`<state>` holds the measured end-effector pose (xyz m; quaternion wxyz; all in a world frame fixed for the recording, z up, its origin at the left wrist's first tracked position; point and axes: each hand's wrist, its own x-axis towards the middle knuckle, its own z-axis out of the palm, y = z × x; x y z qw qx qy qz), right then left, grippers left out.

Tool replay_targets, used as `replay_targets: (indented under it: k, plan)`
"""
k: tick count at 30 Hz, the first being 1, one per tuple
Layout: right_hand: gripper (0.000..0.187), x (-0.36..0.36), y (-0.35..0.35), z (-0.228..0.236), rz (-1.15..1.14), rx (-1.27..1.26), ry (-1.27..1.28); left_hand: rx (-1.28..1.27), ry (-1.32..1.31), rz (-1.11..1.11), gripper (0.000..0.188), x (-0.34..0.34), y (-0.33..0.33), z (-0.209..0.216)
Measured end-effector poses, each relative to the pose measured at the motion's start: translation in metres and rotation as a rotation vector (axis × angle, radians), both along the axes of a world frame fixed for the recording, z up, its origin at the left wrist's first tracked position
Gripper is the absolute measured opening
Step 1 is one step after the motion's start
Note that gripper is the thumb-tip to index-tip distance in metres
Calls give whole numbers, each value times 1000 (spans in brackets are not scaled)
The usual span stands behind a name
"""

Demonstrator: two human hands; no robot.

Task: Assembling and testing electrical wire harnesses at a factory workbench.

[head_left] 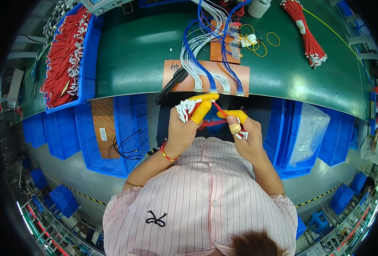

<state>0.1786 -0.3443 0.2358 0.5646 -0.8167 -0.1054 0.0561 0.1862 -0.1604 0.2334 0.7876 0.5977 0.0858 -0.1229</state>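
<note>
Between the tips of my left hand (184, 126), a bunch of red wires with white connector ends (186, 110) is gripped, the connectors fanning out over the knuckles. Yellow finger cots cover its thumb and a fingertip. A taut red wire (220, 108) runs across from it to my right hand (249, 135). There the fingers are closed on the wires, with more white connectors poking out below the thumb. That thumb wears a tan band, and a yellow cot shows on a finger. Both hands are just off the table's near edge, in front of an orange-brown board (167, 73).
Blue and white cables (184, 47) plug into the board's front. A black bar-like object (172, 85) overhangs the edge. A blue bin (91, 81) of red wires stands left on the green table (133, 55); a tied red bundle (306, 36) and yellow rings (273, 39) lie right.
</note>
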Motion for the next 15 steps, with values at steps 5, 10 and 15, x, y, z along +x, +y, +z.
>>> replay_targets:
  k: [5,10,15]
  plan:
    - [17,8,13,-10,-12,-319,-496,-125,4,15,26,-9,-9,-2]
    - [26,8,2,-12,155,-425,-323,-138,-9,5,23,-4,0,-12]
    - [26,6,-47,-15,163,-249,230,-359,115,105,21,-3,5,-21]
